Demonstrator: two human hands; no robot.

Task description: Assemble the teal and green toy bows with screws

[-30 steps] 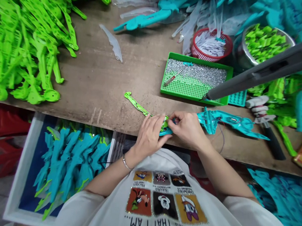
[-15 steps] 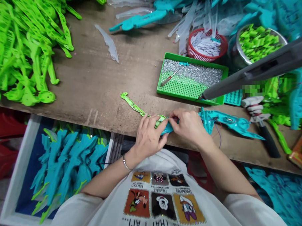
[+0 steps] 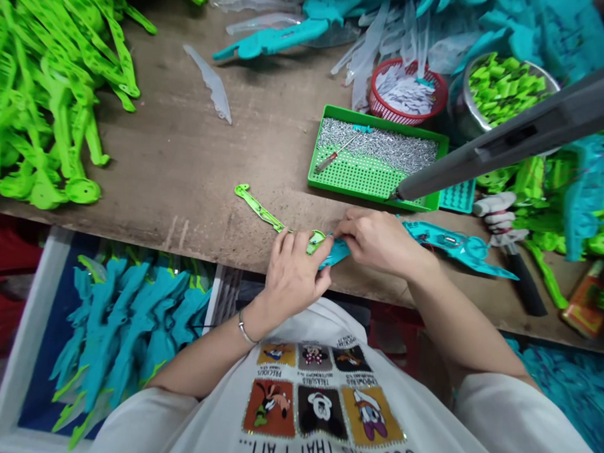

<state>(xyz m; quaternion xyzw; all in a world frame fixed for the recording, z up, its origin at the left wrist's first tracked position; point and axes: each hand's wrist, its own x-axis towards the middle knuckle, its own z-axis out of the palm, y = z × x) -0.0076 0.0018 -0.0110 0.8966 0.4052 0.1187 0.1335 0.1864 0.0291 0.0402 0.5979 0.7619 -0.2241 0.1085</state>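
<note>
A long teal plastic toy shell (image 3: 450,241) lies along the table's front edge, its open inner side up, with thin wires and small parts in it. A bright green toy arm (image 3: 258,210) sticks out from its left end. My left hand (image 3: 294,267) is closed over the joint between green and teal parts, thumb against the teal edge. Just right of it, my right hand (image 3: 375,240) bends over the middle of the shell with fingertips pinched together. Whatever is between those fingertips is hidden.
Beyond my hands stands a green tray (image 3: 353,183) of screws with a screwdriver (image 3: 329,161). Behind are a red basket (image 3: 410,119) and a metal bowl (image 3: 551,85). A grey bar (image 3: 503,141) slants in from the right. Green parts (image 3: 51,97) pile up left; a drawer (image 3: 30,362) holds teal toys.
My right hand has shifted a little to the right along the shell and now covers more of its middle. My left hand keeps its place on the joint. The whole view has slid slightly.
</note>
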